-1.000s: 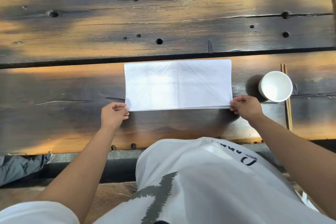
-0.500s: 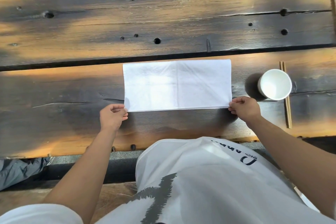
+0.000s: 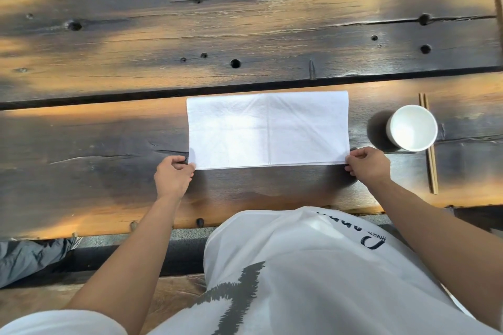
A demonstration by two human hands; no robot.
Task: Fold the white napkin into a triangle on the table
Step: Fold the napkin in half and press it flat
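Note:
The white napkin point(image 3: 268, 129) lies flat on the dark wooden table point(image 3: 109, 144) as a wide rectangle, folded in half, with a vertical crease down its middle. Its doubled open edges run along the near side. My left hand point(image 3: 173, 175) pinches the near left corner. My right hand point(image 3: 368, 164) pinches the near right corner. Both corners stay low on the table.
A white cup point(image 3: 412, 128) stands upright just right of the napkin. Behind it lies a pair of wooden chopsticks point(image 3: 428, 144), pointing away from me. A dark gap between planks point(image 3: 109, 98) runs just beyond the napkin. The table's near edge point(image 3: 245, 215) is against my body.
Both hands keep their grip on the near corners. The napkin stays in place; only the view shifts slightly.

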